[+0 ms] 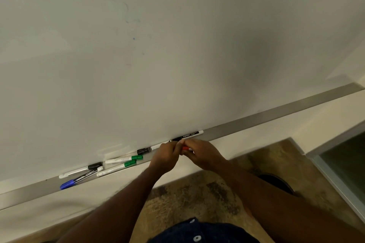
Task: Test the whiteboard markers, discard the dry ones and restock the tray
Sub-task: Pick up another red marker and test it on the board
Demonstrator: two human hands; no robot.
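In the head view, both hands meet just below the centre of the frame, right over the metal tray (276,116) that runs as a long brushed-steel strip from lower left to upper right along the foot of the whiteboard (158,55). The left hand (165,157) and the right hand (201,155) are pressed knuckle to knuckle, fingers curled in, pinching a red marker (185,148) between them; only a short red stub shows in the gap, so which end each hand holds cannot be told, though the pose suggests a cap coming off or going on. The marker's long axis seems to lie roughly along the tray, left to right, and both hands are equally near it. Just above the hands a black marker (190,134) with a white tail lies in the tray, touching the board's lower edge. To the left lie another black-capped marker (145,150), two green markers (128,161), then a black one (83,169) and a blue marker (68,183) toward the lower left, all slim, smooth plastic cylinders lying loosely along the tray. The board is glossy white with faint blue and red smudges in the upper middle. The floor (187,193) at the bottom is mottled brown.
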